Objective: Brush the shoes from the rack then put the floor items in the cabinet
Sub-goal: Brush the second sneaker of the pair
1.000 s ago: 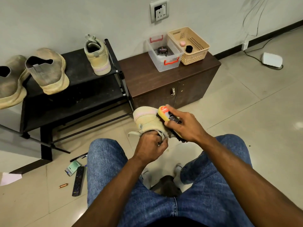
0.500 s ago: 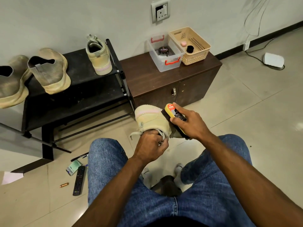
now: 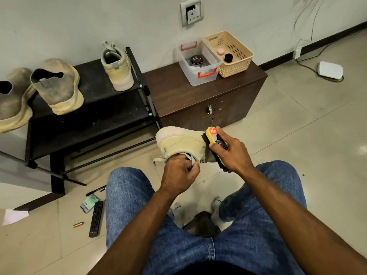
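A beige shoe (image 3: 180, 140) with a pink stripe hangs above the floor between my knees. My left hand (image 3: 180, 172) grips it at its opening, fingers tucked inside. My right hand (image 3: 231, 152) holds a yellow shoe brush (image 3: 215, 141), its dark bristles pressed against the shoe's right side. The matching beige shoe (image 3: 117, 66) stands on the black rack (image 3: 95, 108), beside two dusty grey shoes (image 3: 56, 86). On the floor at left lie a black remote (image 3: 96, 219), a pen (image 3: 96, 190), a green packet (image 3: 89, 202) and a small copper-coloured item (image 3: 78, 224).
A brown cabinet (image 3: 200, 96) with shut doors stands right of the rack. On top sit a clear box (image 3: 198, 64) with a polish tin and a beige basket (image 3: 228, 53). A white device (image 3: 330, 70) with a cable lies far right. A paper scrap (image 3: 14, 216) lies at left.
The brush in my right hand has slid a little forward and to the right along the shoe's side. My left hand keeps the same grip on the shoe.
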